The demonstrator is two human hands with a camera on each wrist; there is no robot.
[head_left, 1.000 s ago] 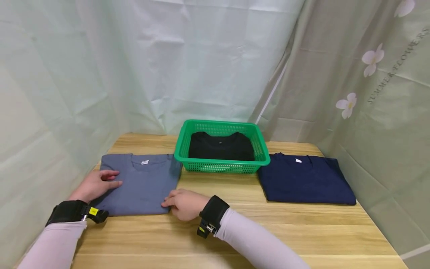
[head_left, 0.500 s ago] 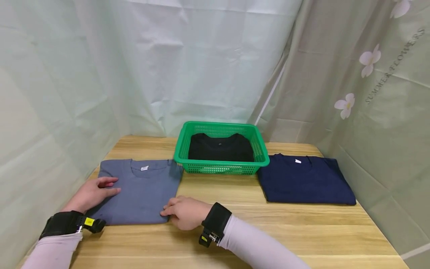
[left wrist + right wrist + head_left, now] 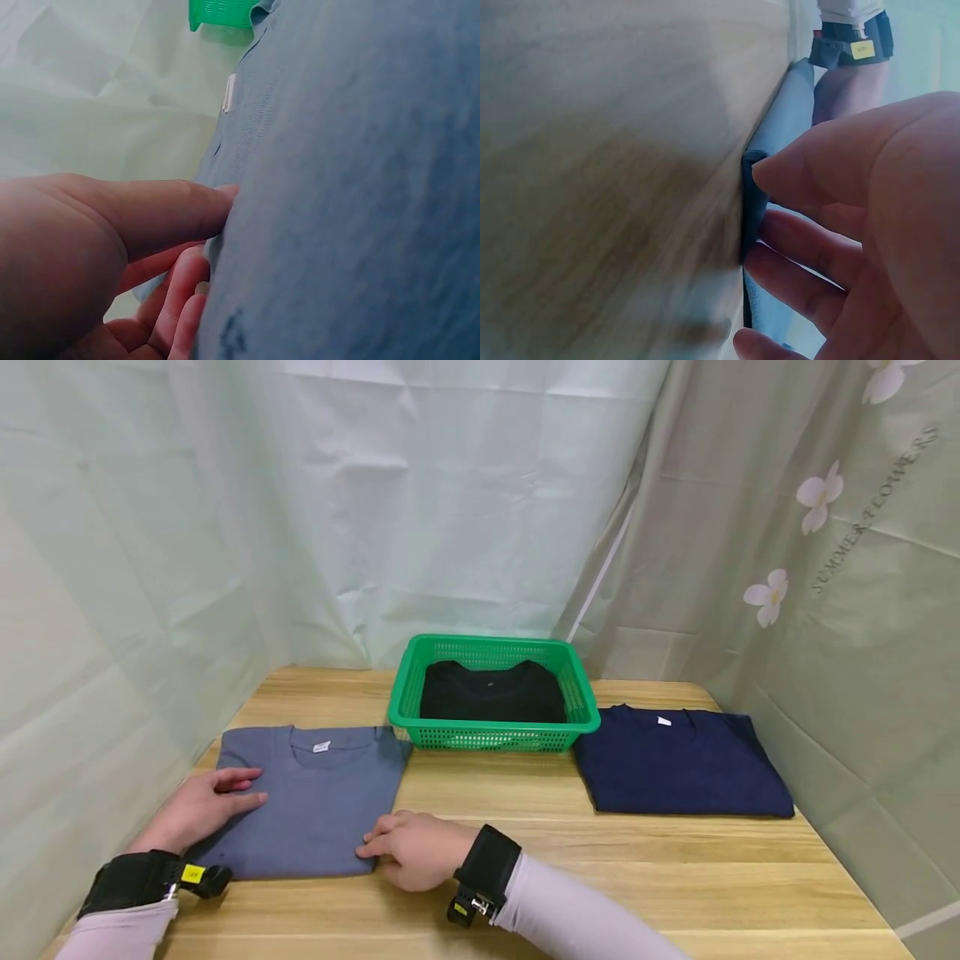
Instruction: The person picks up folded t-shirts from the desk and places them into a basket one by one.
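Note:
A folded grey-blue T-shirt (image 3: 322, 802) with a white neck label lies on the table's left side, neckline away from the person. My left hand (image 3: 197, 810) is at its left side, thumb (image 3: 176, 214) against the cloth and other fingers bent beside it in the left wrist view. My right hand (image 3: 420, 850) holds the near right corner. In the right wrist view its thumb (image 3: 802, 169) presses the folded corner (image 3: 754, 202), and the fingers lie along the side edge. A green basket (image 3: 495, 727) stands behind with a folded black T-shirt (image 3: 491, 695) inside.
A folded navy T-shirt (image 3: 682, 764) lies to the right of the basket, its far left corner close to the basket. Pale curtains (image 3: 465, 502) hang behind and at both sides of the wooden table (image 3: 645, 877).
Both hands and the grey-blue T-shirt have moved nearer to the person across the table. The basket and the navy T-shirt stay in place; the head view has shifted slightly.

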